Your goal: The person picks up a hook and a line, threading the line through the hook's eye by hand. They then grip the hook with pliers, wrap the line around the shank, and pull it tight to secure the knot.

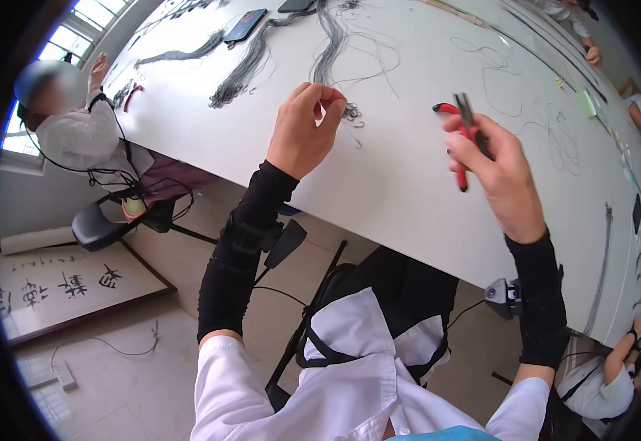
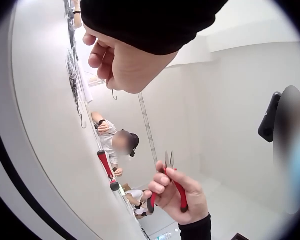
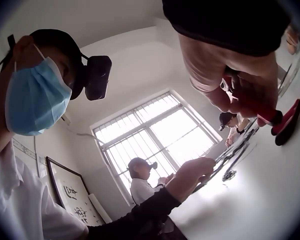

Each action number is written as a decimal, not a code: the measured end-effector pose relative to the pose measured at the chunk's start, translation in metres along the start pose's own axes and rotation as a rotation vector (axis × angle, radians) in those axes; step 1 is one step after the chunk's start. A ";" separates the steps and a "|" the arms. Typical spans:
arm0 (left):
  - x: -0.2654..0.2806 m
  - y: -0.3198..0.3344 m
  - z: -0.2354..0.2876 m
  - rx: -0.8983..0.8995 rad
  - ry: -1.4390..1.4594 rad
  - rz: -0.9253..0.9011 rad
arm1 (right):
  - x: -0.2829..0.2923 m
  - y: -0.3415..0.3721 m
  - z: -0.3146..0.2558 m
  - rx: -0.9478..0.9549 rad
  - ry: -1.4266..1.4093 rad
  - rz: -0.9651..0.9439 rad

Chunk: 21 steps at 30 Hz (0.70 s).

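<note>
My left hand (image 1: 307, 128) pinches with thumb and forefinger at the end of a grey bundle of fishing line (image 1: 328, 51). A small fish hook (image 2: 114, 94) hangs below those fingers in the left wrist view. Beside the fingertips, a cluster of hooks (image 1: 352, 112) lies on the white table (image 1: 386, 169). My right hand (image 1: 503, 173) grips red-handled pliers (image 1: 470, 132) above the table, jaws pointing away from me and slightly apart in the left wrist view. A second red-and-black-handled tool (image 2: 108, 171) lies on the table near the right hand.
More line bundles (image 1: 243, 73) with hooks lie at the back left, near a phone (image 1: 246, 26). Loose line loops (image 1: 556, 136) spread right of the right hand. Another person (image 1: 77, 117) sits at the left, with others along the far right edge.
</note>
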State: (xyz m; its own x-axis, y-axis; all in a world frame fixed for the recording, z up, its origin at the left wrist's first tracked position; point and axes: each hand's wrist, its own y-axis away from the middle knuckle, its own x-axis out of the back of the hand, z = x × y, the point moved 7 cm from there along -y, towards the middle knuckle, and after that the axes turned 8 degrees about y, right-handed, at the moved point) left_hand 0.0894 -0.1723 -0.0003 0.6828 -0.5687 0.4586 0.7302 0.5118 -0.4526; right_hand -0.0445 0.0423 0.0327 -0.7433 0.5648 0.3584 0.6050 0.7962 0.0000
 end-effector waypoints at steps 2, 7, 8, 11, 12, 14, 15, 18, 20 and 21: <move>0.001 -0.001 0.001 -0.003 0.014 0.026 | -0.029 -0.015 -0.002 -0.034 -0.084 -0.042; 0.015 0.003 0.009 -0.016 0.050 0.100 | -0.069 -0.048 0.002 0.126 0.176 0.049; 0.016 0.004 0.014 -0.045 0.044 0.093 | -0.072 -0.050 0.000 0.079 0.097 0.000; 0.016 0.009 0.031 -0.128 0.025 0.072 | -0.080 -0.054 -0.001 -0.033 -0.121 -0.107; 0.014 0.010 0.036 -0.154 0.019 0.065 | -0.081 -0.054 -0.001 -0.047 -0.182 -0.112; 0.009 0.010 0.041 -0.205 0.010 0.050 | -0.080 -0.053 -0.001 -0.070 -0.250 -0.106; 0.006 0.010 0.042 -0.228 0.007 0.042 | -0.078 -0.051 -0.002 -0.078 -0.258 -0.096; -0.006 0.010 0.043 -0.294 -0.056 -0.010 | -0.065 -0.043 -0.004 -0.074 -0.268 -0.050; -0.014 0.010 0.044 -0.336 -0.167 -0.052 | -0.046 -0.038 -0.001 -0.052 -0.246 0.017; -0.018 0.009 0.041 -0.361 -0.200 -0.054 | -0.031 -0.035 -0.003 -0.028 -0.230 0.073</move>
State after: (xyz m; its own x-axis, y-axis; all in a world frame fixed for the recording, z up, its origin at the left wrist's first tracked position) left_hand 0.0852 -0.1312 0.0184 0.6608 -0.4337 0.6126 0.7345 0.2054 -0.6468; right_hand -0.0416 -0.0036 0.0241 -0.7410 0.6574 0.1367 0.6645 0.7472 0.0088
